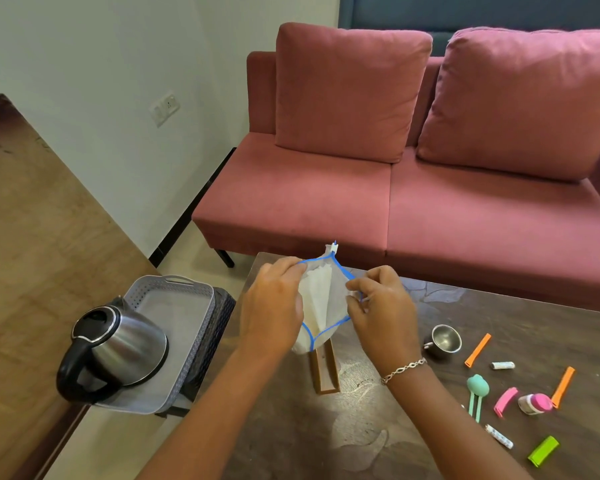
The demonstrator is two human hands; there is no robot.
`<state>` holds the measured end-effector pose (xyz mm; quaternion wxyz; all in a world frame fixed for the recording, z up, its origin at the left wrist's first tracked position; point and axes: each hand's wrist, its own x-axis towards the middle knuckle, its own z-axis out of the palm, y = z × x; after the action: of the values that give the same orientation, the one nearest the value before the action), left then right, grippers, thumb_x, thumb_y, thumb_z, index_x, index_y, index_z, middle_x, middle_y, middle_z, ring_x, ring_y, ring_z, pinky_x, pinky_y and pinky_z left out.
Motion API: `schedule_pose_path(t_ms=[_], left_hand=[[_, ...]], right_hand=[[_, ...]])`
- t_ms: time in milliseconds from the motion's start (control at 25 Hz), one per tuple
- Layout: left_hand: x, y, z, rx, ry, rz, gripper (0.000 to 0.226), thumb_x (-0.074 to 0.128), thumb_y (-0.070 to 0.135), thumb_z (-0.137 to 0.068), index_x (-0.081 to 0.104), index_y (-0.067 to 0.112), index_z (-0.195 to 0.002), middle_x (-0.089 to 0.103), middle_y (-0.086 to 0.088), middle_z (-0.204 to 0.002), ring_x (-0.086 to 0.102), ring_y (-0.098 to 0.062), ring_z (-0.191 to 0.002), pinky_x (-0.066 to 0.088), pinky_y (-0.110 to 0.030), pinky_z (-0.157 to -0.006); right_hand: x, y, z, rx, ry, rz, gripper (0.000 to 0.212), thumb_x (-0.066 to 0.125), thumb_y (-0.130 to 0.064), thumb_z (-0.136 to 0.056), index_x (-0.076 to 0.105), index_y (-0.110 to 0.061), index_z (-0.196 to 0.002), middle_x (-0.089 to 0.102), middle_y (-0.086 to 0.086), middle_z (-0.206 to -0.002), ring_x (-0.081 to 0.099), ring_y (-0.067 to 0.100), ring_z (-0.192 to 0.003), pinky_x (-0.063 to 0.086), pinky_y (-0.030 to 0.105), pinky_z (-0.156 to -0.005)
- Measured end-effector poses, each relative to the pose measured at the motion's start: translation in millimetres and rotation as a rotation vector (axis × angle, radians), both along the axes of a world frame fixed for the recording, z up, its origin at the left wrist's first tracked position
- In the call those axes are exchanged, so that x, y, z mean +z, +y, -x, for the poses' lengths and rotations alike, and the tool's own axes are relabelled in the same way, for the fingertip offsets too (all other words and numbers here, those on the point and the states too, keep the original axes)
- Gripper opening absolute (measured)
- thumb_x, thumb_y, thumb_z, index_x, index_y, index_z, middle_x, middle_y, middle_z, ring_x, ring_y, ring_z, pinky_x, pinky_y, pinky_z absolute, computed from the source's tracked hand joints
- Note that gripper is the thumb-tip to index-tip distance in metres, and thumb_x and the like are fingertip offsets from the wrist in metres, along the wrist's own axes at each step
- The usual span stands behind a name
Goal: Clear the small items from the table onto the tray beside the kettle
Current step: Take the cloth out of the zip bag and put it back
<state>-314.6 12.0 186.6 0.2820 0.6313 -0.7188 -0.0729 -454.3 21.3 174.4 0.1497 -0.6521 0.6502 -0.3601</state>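
White mesh edged in blue, the pouch [321, 299] hangs above the near-left part of the table [499, 313], held up between both hands. The left hand [272, 306] has its fingers curled round the pouch's left edge. The right hand [383, 306] pinches the right edge between thumb and fingertips, with a bracelet [404, 370] at its wrist. Just below the pouch, a brown wooden holder [324, 370] lies on the table. To the right, apart from the hands, lie a steel cup [444, 341], an orange clip [478, 349], a pink clip [505, 401], a green clip [543, 450] and a teal utensil [477, 388]. Left of the table stands the grey tray [174, 306], with the kettle [118, 348] sitting on its near end.
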Motion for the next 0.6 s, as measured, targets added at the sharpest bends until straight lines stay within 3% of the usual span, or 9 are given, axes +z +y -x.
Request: schedule_pose_path(t_ms=[80, 160, 280, 360, 400, 520, 600], left_hand=[[2, 3, 3, -0.012, 0.019, -0.022, 0.052, 0.051, -0.014, -0.070, 0.061, 0.008, -0.115, 0.061, -0.004, -0.122, 0.060, -0.029, -0.099, 0.052, -0.038, -0.074], [2, 6, 6, -0.043, 0.051, -0.062, 0.057, 0.048, -0.013, -0.071, 0.055, 0.007, -0.124, 0.053, -0.004, -0.133, 0.058, -0.028, -0.109, 0.051, -0.040, -0.080], [0, 10, 10, -0.106, 0.054, -0.061, 0.057, 0.042, -0.007, -0.073, 0.051, 0.007, -0.127, 0.047, -0.004, -0.140, 0.058, -0.027, -0.113, 0.052, -0.039, -0.080], [0, 12, 9, -0.097, 0.048, -0.068, 0.056, 0.041, -0.007, -0.075, 0.049, 0.006, -0.129, 0.044, -0.003, -0.143, 0.058, -0.027, -0.114, 0.052, -0.039, -0.080], [-1, 12, 8, -0.082, 0.048, -0.083, 0.056, 0.043, -0.008, -0.077, 0.048, 0.006, -0.130, 0.042, -0.003, -0.144, 0.058, -0.026, -0.114, 0.051, -0.039, -0.081], [-9, 16, 8, -0.101, 0.052, -0.054, 0.054, 0.045, -0.008, -0.075, 0.051, 0.003, -0.127, 0.044, -0.005, -0.142, 0.059, -0.026, -0.113, 0.055, -0.039, -0.080], [-15, 19, 9, -0.113, 0.066, -0.033, 0.054, 0.033, 0.003, -0.074, 0.054, 0.001, -0.124, 0.048, -0.008, -0.139, 0.061, -0.027, -0.111, 0.057, -0.041, -0.079]], right_hand=[[-5, 1, -1, -0.019, 0.070, 0.142, 0.022, 0.066, 0.010, -0.064, 0.068, -0.001, -0.082, 0.058, 0.012, -0.087, 0.057, 0.027, -0.071, 0.055, 0.042, -0.056], [-4, 4, -5, 0.009, 0.210, 0.318, 0.015, 0.057, 0.006, -0.066, 0.066, -0.001, -0.076, 0.061, 0.014, -0.093, 0.051, 0.026, -0.087, 0.052, 0.035, -0.069], [-5, 5, -12, 0.306, 0.415, 0.411, 0.015, 0.052, -0.004, -0.074, 0.065, -0.005, -0.068, 0.067, 0.009, -0.088, 0.055, 0.022, -0.090, 0.048, 0.030, -0.075], [1, 3, -13, 0.471, 0.535, 0.222, 0.010, 0.059, 0.000, -0.072, 0.066, -0.007, -0.074, 0.067, 0.007, -0.085, 0.064, 0.023, -0.082, 0.055, 0.032, -0.065], [8, 2, -14, 0.502, 0.558, 0.075, 0.014, 0.061, 0.001, -0.074, 0.065, -0.005, -0.085, 0.065, 0.009, -0.095, 0.064, 0.026, -0.087, 0.056, 0.033, -0.066], [17, -2, -18, 0.477, 0.566, -0.317, 0.042, 0.049, 0.000, -0.084, 0.044, -0.009, -0.125, 0.043, 0.014, -0.129, 0.055, 0.034, -0.107, 0.049, 0.039, -0.083], [19, -6, -27, 0.489, 0.562, -0.387, 0.044, 0.046, -0.002, -0.086, 0.042, -0.011, -0.129, 0.039, 0.019, -0.132, 0.054, 0.036, -0.106, 0.047, 0.040, -0.086]])
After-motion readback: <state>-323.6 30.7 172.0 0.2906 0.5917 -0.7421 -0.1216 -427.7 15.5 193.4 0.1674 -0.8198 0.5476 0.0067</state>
